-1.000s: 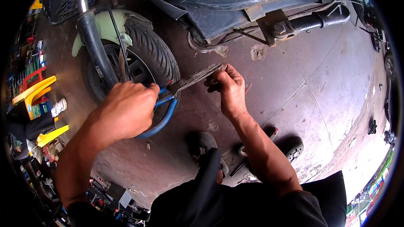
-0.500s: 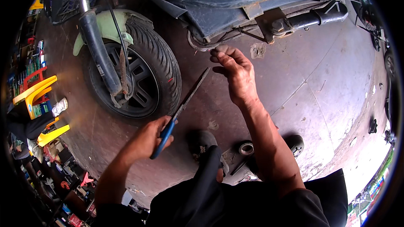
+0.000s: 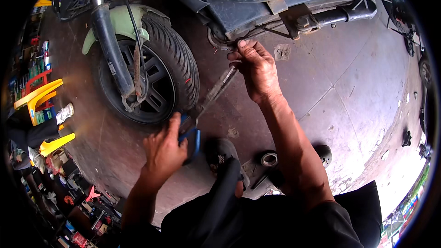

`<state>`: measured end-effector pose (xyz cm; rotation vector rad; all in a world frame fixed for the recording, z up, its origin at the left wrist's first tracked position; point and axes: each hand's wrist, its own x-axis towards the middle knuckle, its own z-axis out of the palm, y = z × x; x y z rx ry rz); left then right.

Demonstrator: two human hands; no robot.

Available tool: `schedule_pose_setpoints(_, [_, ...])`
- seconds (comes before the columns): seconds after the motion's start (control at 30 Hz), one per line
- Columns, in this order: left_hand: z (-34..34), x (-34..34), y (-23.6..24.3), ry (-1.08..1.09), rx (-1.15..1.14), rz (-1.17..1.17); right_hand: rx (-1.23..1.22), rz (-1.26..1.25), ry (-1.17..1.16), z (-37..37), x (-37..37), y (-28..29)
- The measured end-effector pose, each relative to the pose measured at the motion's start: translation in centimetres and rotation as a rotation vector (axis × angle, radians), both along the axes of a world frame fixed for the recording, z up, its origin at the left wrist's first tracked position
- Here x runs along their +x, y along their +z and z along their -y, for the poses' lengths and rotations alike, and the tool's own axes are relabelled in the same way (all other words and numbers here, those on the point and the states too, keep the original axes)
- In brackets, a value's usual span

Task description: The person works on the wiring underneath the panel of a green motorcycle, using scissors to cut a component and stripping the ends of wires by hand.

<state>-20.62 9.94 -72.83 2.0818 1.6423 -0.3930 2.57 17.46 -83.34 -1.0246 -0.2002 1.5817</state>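
My left hand (image 3: 161, 152) grips a pair of long scissors (image 3: 216, 88) by the blue handles, with its index finger stretched along them. The blades point up and away, their tips close to the fingers of my right hand (image 3: 258, 71). That right hand is closed in a pinch just below a dark cable (image 3: 215, 42) looping under the scooter's body (image 3: 241, 16). What its fingertips hold is hidden or too small to make out. A small red wire end shows by the cable. The scooter's front wheel (image 3: 186, 59) stands left of the scissors.
On the floor by my shoes lie a tape roll (image 3: 269, 159) and a dark thin rod (image 3: 260, 181). Yellow chair or stool legs (image 3: 43, 96) and another person's shoe (image 3: 65, 113) are at the left. Cluttered goods (image 3: 69, 197) fill the lower left.
The scissors have moved up and right, their blades now spread somewhat and nearer my right hand. My left hand has loosened around the handles. My right hand has shifted slightly left and up.
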Motion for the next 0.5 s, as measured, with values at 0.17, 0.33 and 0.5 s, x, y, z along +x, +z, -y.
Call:
schedule_pose_setpoints(0.17, [-2.8,-0.5,1.9,-0.088,0.160,-0.041,-0.026,-0.116,-0.037,0.2,-0.7,0.0])
schedule_pose_setpoints(0.33, [-4.1,-0.4,2.3,-0.158,0.201,-0.068,-0.027,-0.153,-0.049,0.3,-1.2,-0.2])
schedule_pose_setpoints(0.5, [-5.2,-0.3,2.8,-0.223,0.252,-0.110,-0.042,-0.146,-0.067,0.4,-1.2,0.4])
